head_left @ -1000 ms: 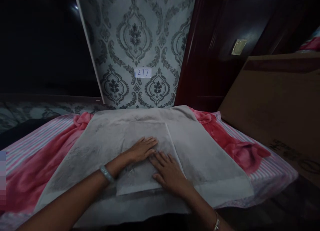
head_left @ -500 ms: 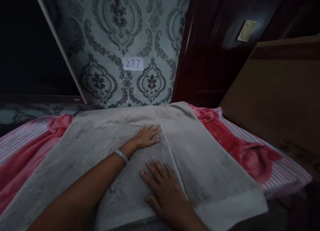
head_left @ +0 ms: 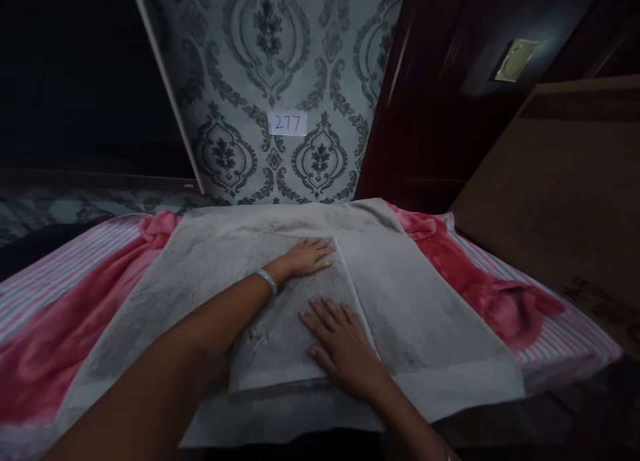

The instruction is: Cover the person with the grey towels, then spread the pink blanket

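Folded gray cloth (head_left: 287,334) — left hand (head_left: 307,256) flat on its far end, right hand (head_left: 345,348) flat nearer, fingers spread

Dim, dark corners, faint upper-right glare

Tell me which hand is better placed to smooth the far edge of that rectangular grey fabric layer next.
Probably the left hand: it lies spread on the rectangular grey fabric layer, close to its far edge, while the right hand lies further from that edge.
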Motion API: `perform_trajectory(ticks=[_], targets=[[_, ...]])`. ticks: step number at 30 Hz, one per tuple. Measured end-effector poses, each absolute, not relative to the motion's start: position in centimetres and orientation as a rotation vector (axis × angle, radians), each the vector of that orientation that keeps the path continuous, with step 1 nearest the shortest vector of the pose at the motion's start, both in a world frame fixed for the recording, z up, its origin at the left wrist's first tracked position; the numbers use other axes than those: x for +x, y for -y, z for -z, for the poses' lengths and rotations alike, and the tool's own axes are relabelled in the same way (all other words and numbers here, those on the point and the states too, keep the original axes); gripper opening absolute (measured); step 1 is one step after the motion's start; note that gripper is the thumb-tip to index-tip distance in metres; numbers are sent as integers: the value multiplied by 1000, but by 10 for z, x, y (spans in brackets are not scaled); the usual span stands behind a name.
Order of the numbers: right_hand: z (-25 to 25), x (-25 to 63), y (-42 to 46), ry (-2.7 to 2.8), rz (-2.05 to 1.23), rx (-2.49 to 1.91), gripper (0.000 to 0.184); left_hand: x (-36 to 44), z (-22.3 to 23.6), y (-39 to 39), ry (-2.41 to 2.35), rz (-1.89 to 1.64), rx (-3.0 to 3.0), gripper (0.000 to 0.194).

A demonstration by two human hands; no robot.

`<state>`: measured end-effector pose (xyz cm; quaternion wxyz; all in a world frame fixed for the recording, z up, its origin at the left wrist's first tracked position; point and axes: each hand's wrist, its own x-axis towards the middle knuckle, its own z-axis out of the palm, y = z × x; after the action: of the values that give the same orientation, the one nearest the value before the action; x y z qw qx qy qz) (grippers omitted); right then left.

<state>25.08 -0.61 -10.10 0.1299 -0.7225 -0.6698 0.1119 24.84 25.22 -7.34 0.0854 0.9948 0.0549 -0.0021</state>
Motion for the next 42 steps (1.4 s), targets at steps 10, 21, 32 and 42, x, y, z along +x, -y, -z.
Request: perform_trajectory(ticks=[10, 21, 32, 42], targets=[[70, 280, -37, 2002, -239, -1826, 54, 160, 63, -316, -489, -164, 3002, 53], [92, 269, -136, 2195, -120, -1934, 62, 154, 123, -352, -466, -430, 2854, 52], [79, 242, -43, 2399, -592, -1554, 67, 159, 123, -352, -543, -397, 2835, 53], [62, 285, -27, 2144, -509, -1532, 56, 177, 82, -329, -392, -346, 2961, 52]])
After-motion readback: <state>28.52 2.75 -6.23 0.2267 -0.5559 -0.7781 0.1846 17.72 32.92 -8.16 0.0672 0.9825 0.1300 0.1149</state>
